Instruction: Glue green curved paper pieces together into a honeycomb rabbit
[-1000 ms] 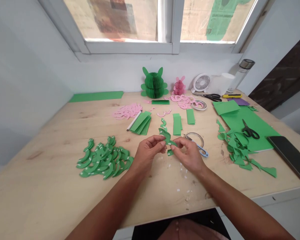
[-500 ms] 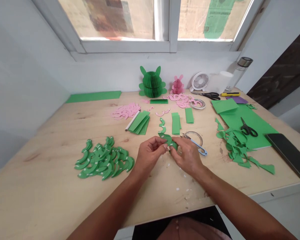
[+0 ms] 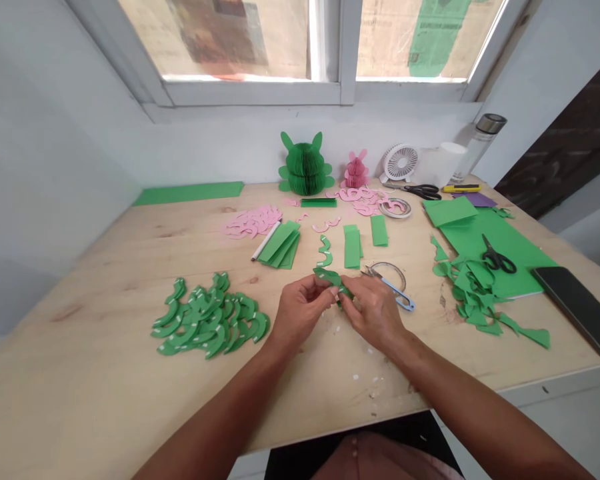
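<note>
Green paper piece (image 3: 327,275) more edge-on than before

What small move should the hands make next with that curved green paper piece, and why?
I'd probably pinch the curved green paper piece firmly between both hands. The left hand and right hand hold it close together, so pressing needs no new grip; its white patches might be adhesive, though they're too small to tell.
</note>
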`<action>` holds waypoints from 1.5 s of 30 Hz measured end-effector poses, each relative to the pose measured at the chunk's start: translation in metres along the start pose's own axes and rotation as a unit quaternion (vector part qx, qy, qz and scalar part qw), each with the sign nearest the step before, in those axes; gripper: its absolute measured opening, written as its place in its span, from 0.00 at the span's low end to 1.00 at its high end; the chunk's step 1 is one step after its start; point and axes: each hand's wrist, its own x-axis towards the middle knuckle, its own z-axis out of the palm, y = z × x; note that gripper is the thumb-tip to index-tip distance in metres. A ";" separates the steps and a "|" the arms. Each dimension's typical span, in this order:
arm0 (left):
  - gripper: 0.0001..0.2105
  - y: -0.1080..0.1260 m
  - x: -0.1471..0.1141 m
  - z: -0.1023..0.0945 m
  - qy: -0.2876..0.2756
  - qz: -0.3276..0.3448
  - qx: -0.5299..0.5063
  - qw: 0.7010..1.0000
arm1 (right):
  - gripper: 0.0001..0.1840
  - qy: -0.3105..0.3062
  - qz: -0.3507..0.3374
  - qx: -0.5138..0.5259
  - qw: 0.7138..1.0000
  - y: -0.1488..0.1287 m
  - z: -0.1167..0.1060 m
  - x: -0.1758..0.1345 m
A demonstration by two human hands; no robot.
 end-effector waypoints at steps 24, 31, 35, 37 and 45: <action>0.05 -0.007 0.003 -0.001 0.036 -0.009 -0.019 0.999 | 0.13 -0.010 0.076 0.115 0.990 0.002 0.002 0.002; 0.08 -0.009 0.007 -0.006 0.045 -0.029 -0.056 0.997 | 0.13 -0.064 0.227 0.418 0.877 -0.001 -0.005 0.012; 0.08 -0.010 0.007 -0.008 0.037 -0.037 -0.079 0.995 | 0.12 -0.071 0.269 0.472 0.837 -0.003 -0.009 0.015; 0.09 -0.011 0.007 -0.008 0.034 -0.039 -0.084 0.995 | 0.12 -0.081 0.285 0.470 0.832 -0.003 -0.009 0.014; 0.10 -0.008 0.007 -0.007 0.012 -0.051 -0.108 0.993 | 0.12 -0.047 0.313 0.510 0.800 -0.001 -0.005 0.013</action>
